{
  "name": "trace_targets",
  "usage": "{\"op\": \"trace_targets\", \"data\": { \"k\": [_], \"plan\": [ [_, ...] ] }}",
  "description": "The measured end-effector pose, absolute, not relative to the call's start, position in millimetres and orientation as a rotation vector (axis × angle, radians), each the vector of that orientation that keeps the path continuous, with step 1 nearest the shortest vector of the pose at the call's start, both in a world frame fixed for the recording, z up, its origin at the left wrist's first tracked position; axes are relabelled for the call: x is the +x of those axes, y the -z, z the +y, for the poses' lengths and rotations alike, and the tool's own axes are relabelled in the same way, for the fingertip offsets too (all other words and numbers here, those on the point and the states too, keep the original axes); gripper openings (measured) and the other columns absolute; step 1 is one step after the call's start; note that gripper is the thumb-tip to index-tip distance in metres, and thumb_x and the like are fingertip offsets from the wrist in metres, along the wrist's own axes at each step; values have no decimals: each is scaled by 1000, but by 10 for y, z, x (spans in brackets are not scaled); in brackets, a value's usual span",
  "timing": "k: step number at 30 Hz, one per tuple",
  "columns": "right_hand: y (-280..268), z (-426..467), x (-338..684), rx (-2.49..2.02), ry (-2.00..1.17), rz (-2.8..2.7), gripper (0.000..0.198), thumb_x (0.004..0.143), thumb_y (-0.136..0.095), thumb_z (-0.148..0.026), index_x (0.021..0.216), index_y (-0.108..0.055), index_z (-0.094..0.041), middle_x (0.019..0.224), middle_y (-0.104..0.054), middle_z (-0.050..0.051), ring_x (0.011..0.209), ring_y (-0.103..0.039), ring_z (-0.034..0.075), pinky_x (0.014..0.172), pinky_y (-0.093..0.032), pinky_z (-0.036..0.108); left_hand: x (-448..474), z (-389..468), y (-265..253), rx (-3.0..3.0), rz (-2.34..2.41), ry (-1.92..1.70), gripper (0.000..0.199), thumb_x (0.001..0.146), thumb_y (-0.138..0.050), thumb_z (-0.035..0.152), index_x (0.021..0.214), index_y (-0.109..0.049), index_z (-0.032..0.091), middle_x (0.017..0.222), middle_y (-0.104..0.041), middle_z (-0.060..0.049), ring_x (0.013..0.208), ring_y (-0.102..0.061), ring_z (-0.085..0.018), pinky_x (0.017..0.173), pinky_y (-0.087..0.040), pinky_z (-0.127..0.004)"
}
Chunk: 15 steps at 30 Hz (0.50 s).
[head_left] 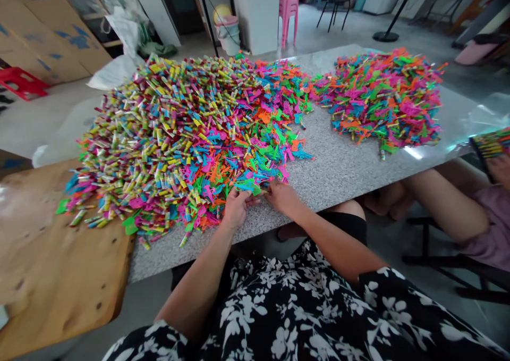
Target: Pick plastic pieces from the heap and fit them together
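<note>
At the near edge of the speckled stone table [319, 177], my left hand [236, 208] is closed in a pinch on a small green plastic piece [255, 187]. My right hand [282, 196] is close beside it, fingers pressed together; what they hold, if anything, is hidden. Both hands touch the front of a large heap. It mixes small yellow, red and white wrapped tubes [159, 122] with flat plastic pieces [258, 159] in pink, green, blue and orange.
A second heap of bright plastic pieces [388, 98] lies to the right. A wooden board [59, 276] adjoins the table at left. Another person's bare leg [450, 201] shows at right. Behind are a bucket [228, 34], pink stools [289, 15] and cardboard boxes [51, 36].
</note>
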State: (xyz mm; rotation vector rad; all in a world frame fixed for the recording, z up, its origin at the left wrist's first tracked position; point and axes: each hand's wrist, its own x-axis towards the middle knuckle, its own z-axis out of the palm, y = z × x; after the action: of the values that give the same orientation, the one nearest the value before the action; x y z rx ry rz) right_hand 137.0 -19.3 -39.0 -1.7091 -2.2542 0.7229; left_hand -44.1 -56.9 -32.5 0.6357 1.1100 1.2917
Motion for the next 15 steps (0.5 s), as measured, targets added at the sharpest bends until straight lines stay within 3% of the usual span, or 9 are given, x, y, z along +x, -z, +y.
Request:
{"op": "trace_targets", "data": {
  "k": [4, 8, 13, 15],
  "plan": [
    [363, -204, 1405, -1514, -1078, -1744, 17, 100, -64, -37, 102, -67, -21, 90, -75, 5, 83, -70, 22, 75, -53, 32, -461, -570, 358, 636, 1073, -1226, 53, 66, -89, 36, 89, -43, 24, 82, -73, 2, 85, -81, -26, 69, -63, -33],
    [335, -291, 1363, -1260, -1354, -1410, 23, 98, -63, -45, 105, -67, -23, 76, -67, -1, 66, -62, 18, 62, -51, 29, -403, -572, 386, 699, 1090, -1168, 57, 65, -90, 33, 99, -45, 25, 87, -73, 4, 78, -79, -24, 63, -61, -31],
    [301, -363, 1372, -1092, -1272, -1591, 23, 98, -61, -34, 115, -72, -23, 103, -75, 4, 94, -69, 20, 87, -57, 34, -407, -579, 333, 797, 1081, -1107, 71, 70, -86, 32, 133, -53, 27, 105, -76, -2, 82, -77, -22, 68, -62, -32],
    [287, -367, 1403, -1032, -1164, -1743, 25, 98, -59, -29, 118, -74, -23, 113, -75, 6, 105, -69, 22, 98, -55, 38, -445, -579, 313, 815, 1039, -1045, 72, 70, -83, 30, 137, -57, 26, 111, -76, -4, 86, -76, -22, 65, -61, -30]
  ]
}}
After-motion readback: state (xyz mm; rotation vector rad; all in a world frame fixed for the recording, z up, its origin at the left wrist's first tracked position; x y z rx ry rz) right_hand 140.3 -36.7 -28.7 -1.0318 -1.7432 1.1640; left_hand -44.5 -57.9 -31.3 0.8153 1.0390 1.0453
